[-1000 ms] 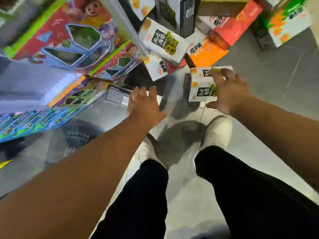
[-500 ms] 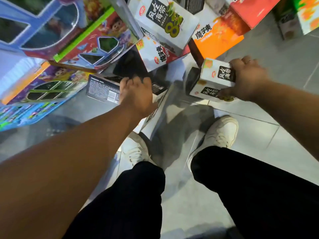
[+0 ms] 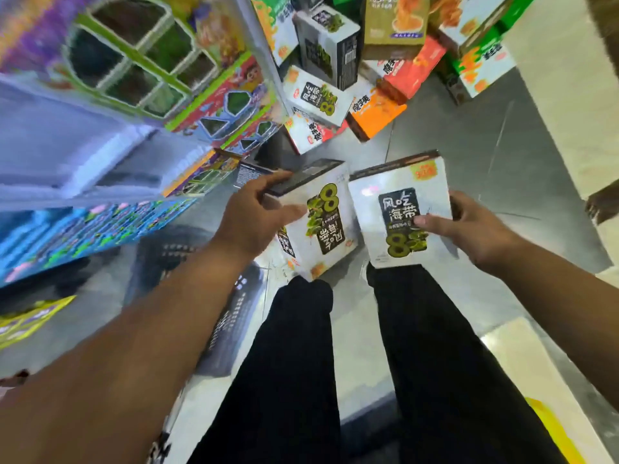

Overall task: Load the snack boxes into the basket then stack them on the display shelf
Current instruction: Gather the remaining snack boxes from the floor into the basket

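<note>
I hold two white snack boxes with black and green print above my legs. My left hand (image 3: 254, 216) grips one white box (image 3: 321, 226) by its left edge, thumb across the front. Its print is upside down. My right hand (image 3: 469, 229) grips the other white box (image 3: 398, 212) by its right side, thumb on the label. The two boxes almost touch side by side. A dark plastic basket (image 3: 231, 316) sits on the floor below my left forearm, partly hidden by the arm and blurred.
A heap of snack boxes (image 3: 338, 82) in white, orange, red and green lies on the grey floor ahead. Shelves of colourful toy boxes (image 3: 207, 108) fill the left. My black trouser legs (image 3: 418, 363) stand below the boxes. A pale wall base (image 3: 566, 105) runs on the right.
Both hands have lifted a white box each off the floor and drawn them toward my body. My view has risen, away from the pile.
</note>
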`<control>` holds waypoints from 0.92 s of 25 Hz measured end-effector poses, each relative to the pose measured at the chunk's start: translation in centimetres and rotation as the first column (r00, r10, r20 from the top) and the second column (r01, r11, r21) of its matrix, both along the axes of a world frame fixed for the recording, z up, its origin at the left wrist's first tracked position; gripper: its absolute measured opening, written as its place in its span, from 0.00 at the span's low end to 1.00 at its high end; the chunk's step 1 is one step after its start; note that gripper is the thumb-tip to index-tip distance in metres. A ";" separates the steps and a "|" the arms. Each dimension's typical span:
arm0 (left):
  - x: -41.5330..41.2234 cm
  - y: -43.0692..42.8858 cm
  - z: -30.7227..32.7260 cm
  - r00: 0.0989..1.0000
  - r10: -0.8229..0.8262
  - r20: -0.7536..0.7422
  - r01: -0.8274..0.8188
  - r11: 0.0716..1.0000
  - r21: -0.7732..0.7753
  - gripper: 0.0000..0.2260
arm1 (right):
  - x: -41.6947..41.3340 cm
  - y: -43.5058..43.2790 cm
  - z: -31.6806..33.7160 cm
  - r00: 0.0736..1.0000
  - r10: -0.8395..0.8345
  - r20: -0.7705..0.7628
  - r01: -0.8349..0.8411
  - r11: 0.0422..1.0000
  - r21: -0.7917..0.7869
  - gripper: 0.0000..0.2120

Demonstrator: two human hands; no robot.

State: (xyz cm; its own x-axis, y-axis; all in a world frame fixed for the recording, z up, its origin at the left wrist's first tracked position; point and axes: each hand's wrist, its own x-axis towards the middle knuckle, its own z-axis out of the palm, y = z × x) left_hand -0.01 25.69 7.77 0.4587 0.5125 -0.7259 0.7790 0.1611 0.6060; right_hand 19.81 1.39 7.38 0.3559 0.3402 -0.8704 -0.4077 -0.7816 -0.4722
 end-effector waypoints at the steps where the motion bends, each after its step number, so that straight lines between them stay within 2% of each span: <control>1: -0.9 0.1 3.1 0.998 0.060 0.032 -0.058 0.997 -0.051 0.24 | -0.9 0.0 3.4 1.000 -0.019 -0.009 0.020 0.999 0.031 0.32; 3: -2.8 0.3 9.6 0.980 0.172 0.098 -0.159 0.979 -0.129 0.27 | -2.9 0.0 10.4 0.997 -0.057 -0.057 0.062 0.993 0.097 0.36; 6: -5.4 0.5 18.1 0.907 0.360 0.217 -0.316 0.924 -0.216 0.29 | -5.2 -0.1 19.1 0.993 -0.077 -0.091 0.091 0.982 0.166 0.42; 10: -9.4 -0.9 28.6 0.765 0.557 0.322 -0.474 0.827 -0.304 0.23 | -8.1 0.5 28.5 0.992 -0.033 -0.124 0.066 0.959 0.277 0.54; 14: -13.5 -4.9 35.6 0.594 0.693 0.409 -0.603 0.720 -0.343 0.24 | -10.0 0.5 34.2 0.982 0.067 -0.174 0.002 0.929 0.371 0.42; 15: -14.5 -6.3 36.9 0.553 0.718 0.423 -0.637 0.691 -0.341 0.26 | -10.3 0.5 35.5 0.976 0.121 -0.179 -0.043 0.921 0.387 0.41; 18: -17.5 -10.9 39.4 0.443 0.773 0.454 -0.714 0.611 -0.342 0.33 | -10.9 -0.2 37.8 0.944 0.221 -0.244 -0.103 0.902 0.419 0.30; 21: -20.4 -15.4 41.1 0.339 0.812 0.475 -0.786 0.522 -0.330 0.26 | -12.5 -0.5 39.3 0.909 0.339 -0.242 -0.197 0.862 0.467 0.32; 23: -22.8 -18.4 42.2 0.284 0.832 0.476 -0.838 0.457 -0.298 0.25 | -14.2 -0.3 40.5 0.896 0.398 -0.195 -0.254 0.821 0.511 0.22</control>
